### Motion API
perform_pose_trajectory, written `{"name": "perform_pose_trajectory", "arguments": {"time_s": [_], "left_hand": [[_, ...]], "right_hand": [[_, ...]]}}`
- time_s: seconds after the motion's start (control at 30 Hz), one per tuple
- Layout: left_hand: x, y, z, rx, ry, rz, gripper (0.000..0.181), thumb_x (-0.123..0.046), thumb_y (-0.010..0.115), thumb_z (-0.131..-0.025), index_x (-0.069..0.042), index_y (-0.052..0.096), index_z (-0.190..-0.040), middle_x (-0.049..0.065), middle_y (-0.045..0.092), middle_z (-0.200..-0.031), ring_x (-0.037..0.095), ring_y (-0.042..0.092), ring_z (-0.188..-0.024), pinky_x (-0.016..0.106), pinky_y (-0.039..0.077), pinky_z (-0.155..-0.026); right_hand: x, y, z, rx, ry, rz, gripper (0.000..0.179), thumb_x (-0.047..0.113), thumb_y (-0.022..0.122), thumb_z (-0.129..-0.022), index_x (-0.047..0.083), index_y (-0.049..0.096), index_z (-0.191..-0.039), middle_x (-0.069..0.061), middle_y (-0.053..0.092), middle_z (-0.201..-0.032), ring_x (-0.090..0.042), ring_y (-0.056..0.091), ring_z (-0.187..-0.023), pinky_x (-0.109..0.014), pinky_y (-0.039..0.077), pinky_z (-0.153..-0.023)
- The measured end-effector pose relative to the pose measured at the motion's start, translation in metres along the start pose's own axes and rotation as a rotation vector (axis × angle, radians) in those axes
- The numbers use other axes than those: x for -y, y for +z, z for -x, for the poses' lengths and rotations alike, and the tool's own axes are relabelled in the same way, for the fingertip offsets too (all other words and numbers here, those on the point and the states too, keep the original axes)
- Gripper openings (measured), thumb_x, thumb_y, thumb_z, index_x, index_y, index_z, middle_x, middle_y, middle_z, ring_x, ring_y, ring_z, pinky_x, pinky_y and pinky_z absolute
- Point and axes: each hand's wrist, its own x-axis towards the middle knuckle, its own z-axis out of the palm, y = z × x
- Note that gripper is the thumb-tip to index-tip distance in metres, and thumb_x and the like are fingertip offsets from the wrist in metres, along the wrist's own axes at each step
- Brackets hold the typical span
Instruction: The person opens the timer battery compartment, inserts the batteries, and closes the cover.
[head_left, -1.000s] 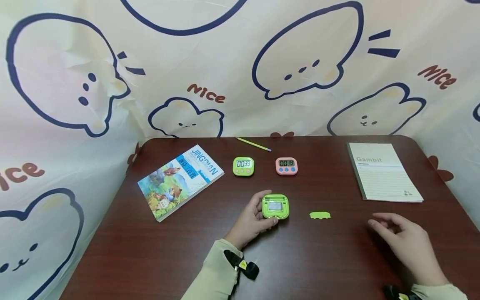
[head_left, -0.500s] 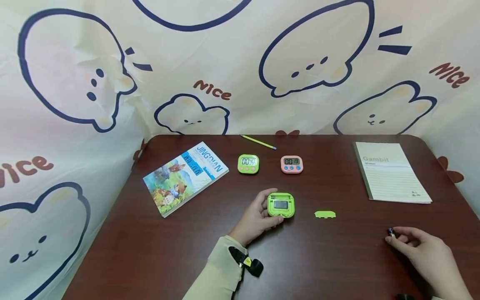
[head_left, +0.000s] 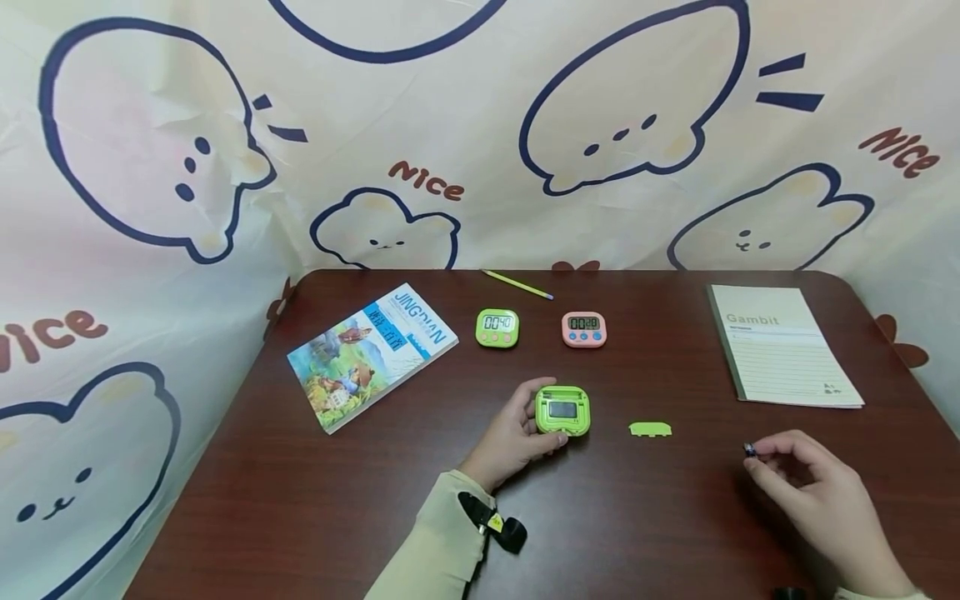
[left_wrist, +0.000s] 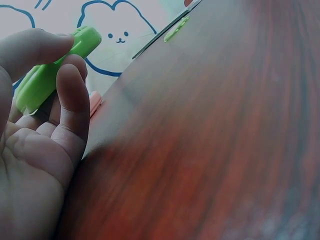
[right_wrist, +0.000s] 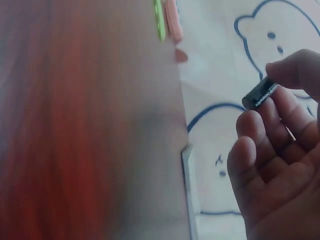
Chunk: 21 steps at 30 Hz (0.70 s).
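My left hand grips a small green timer by its left side, thumb below and fingers behind. The face turned up has a greyish rectangle in its middle. In the left wrist view the timer appears edge-on between thumb and fingers. At the right, my right hand pinches a small dark battery above the table. The right wrist view shows this battery between the thumb and fingertips, the other fingers loosely bent. A flat green battery cover lies on the table between the two hands.
Behind the left hand stand a green timer and a pink timer, both displaying digits. A picture book lies to the left, a notepad to the right. A pencil rests near the back edge of the brown table.
My right hand moved right and came up with the battery, then shifted back left a little. The left hand keeps its grip on the timer. The camera view shifted slightly.
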Motion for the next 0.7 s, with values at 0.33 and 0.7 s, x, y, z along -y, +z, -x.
{"name": "perform_pose_trajectory", "arguments": {"time_s": [0.33,0.7], "left_hand": [[0.000,-0.001,-0.001,0.005,-0.005,-0.014,0.076,0.009,0.073,-0.086,-0.010,0.037,-0.151,0.015,0.064,-0.127,0.020,0.067,-0.100,0.024,0.055,-0.071],[-0.001,0.001,-0.001,0.005,-0.002,-0.023,0.076,0.008,0.073,-0.086,-0.010,0.036,-0.151,0.014,0.063,-0.129,0.021,0.067,-0.103,0.024,0.055,-0.075]], "right_hand": [[0.034,0.032,-0.020,0.016,-0.014,-0.216,0.033,-0.018,0.074,-0.079,-0.001,0.066,-0.106,0.007,0.068,-0.083,0.001,0.063,-0.073,-0.012,0.050,-0.060],[0.077,0.090,-0.037,0.017,-0.004,-0.327,0.018,-0.005,0.076,-0.086,0.004,0.072,-0.100,-0.008,0.071,-0.084,-0.005,0.063,-0.073,-0.015,0.052,-0.064]]}}
